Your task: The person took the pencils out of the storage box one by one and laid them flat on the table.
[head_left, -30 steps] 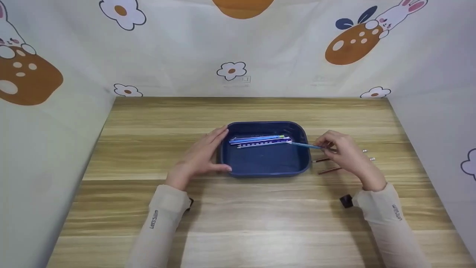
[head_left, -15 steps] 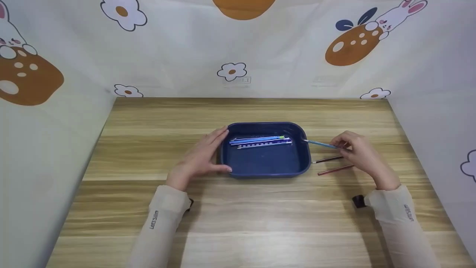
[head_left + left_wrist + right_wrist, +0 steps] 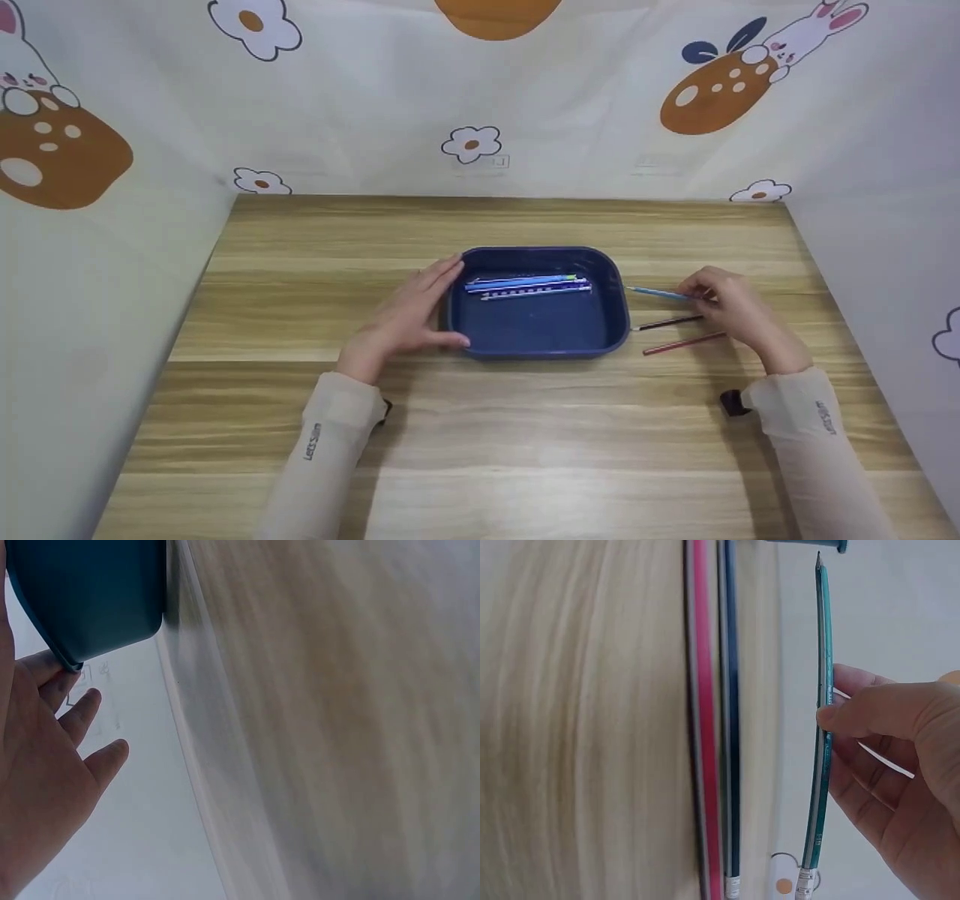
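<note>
Head view, right hand (image 3: 731, 306) pinching one blue pencil (image 3: 658, 293), two pencils (image 3: 667, 323) lying on desk (image 3: 525, 450), left hand (image 3: 401, 311) touching one tray (image 3: 532, 331) with wide fingers (image 3: 441, 274)

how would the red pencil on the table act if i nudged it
The red pencil would probably roll or slide easily, being slim and lying on a smooth-looking table. It seems light, given how thin it is, and likely stiff, as it looks straight.

1 tub (image 3: 536, 322), 3 pencils (image 3: 660, 293) (image 3: 666, 323) (image 3: 684, 344) outside & several more pencils (image 3: 521, 283) inside (exact no. unclear), 2 grips (image 3: 401, 315) (image 3: 735, 307).
</note>
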Demonstrator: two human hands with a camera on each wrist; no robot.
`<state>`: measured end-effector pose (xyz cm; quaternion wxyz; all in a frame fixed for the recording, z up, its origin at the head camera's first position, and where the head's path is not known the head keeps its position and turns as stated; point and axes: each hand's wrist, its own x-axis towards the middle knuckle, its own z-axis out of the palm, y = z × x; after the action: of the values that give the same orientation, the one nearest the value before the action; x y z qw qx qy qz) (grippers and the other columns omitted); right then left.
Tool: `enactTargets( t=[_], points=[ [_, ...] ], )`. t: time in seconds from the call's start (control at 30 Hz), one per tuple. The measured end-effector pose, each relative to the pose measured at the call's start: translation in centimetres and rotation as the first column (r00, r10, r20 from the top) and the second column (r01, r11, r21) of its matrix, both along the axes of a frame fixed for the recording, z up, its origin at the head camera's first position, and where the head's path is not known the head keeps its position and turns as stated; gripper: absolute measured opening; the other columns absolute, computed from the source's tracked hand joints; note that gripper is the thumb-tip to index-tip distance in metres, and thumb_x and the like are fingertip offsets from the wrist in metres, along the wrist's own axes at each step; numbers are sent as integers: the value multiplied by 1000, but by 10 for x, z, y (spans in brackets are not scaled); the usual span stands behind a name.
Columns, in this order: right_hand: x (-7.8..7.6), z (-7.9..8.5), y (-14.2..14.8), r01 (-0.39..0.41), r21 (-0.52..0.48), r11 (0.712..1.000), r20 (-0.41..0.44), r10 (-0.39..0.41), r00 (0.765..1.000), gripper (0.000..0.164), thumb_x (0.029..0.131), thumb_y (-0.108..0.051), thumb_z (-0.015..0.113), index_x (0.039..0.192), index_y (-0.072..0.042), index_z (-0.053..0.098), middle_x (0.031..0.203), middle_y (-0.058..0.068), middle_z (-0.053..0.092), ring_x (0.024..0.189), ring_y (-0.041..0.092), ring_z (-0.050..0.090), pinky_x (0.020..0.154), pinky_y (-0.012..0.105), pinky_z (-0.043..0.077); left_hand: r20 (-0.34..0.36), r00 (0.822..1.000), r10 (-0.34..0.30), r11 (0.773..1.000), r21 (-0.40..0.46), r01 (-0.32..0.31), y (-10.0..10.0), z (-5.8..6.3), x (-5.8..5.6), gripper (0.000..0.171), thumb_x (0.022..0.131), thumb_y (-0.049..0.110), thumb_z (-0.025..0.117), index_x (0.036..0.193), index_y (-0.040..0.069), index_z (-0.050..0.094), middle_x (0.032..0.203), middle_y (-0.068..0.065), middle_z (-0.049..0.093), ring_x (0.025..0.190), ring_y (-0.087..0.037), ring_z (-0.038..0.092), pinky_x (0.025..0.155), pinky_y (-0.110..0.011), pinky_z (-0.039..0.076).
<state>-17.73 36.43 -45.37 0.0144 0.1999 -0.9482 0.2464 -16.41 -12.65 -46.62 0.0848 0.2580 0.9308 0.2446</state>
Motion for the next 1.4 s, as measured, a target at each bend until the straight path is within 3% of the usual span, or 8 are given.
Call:
enactTargets(
  t=[0.13, 0.33, 0.53, 1.0, 1.4],
  points=[
    [-6, -7, 2, -16, 29, 999, -20, 17, 1000, 26, 82, 16, 64, 99, -2, 73, 96, 12, 71, 88, 26, 67, 76, 38, 59, 9, 1000, 5, 1000, -2, -5, 0, 0, 0, 117, 73, 62, 79, 162, 20, 14, 170, 1, 10, 157, -24, 12, 130, -49, 14],
    [-15, -18, 5, -82, 70, 994, -116, 89, 989, 29, 79, 17, 67, 97, -5, 74, 95, 9, 72, 87, 23, 67, 76, 42, 57, 16, 1000, 10, 1000, -1, -10, 0, 0, 0, 117, 73, 61, 80, 162, 21, 14, 170, 2, 10, 157, -23, 11, 130, -48, 12],
    [-21, -24, 7, -117, 106, 987, -149, 132, 980, 26, 79, 15, 70, 94, -5, 74, 91, 8, 73, 85, 24, 68, 76, 44, 58, 6, 1000, 2, 1000, -24, -2, 0, 1, 0, 118, 73, 63, 78, 162, 20, 14, 170, 3, 9, 157, -22, 12, 130, -45, 12],
    [-25, -25, 4, -146, 128, 981, -31, 151, 988, 25, 81, 14, 67, 98, -4, 74, 97, 11, 75, 91, 29, 70, 83, 49, 59, 25, 1000, 9, 999, -48, -7, -3, 7, 1, 119, 72, 64, 79, 162, 21, 14, 170, 0, 12, 157, -26, 12, 130, -46, 12],
    [-24, -20, 4, -145, 126, 981, -40, 151, 988, 22, 83, 12, 67, 97, -4, 74, 96, 10, 75, 90, 29, 71, 81, 48, 60, 9, 1000, 21, 996, -81, -20, -15, 10, 6, 120, 70, 64, 79, 161, 19, 15, 169, -2, 14, 157, -28, 13, 130, -48, 11]
  ],
)
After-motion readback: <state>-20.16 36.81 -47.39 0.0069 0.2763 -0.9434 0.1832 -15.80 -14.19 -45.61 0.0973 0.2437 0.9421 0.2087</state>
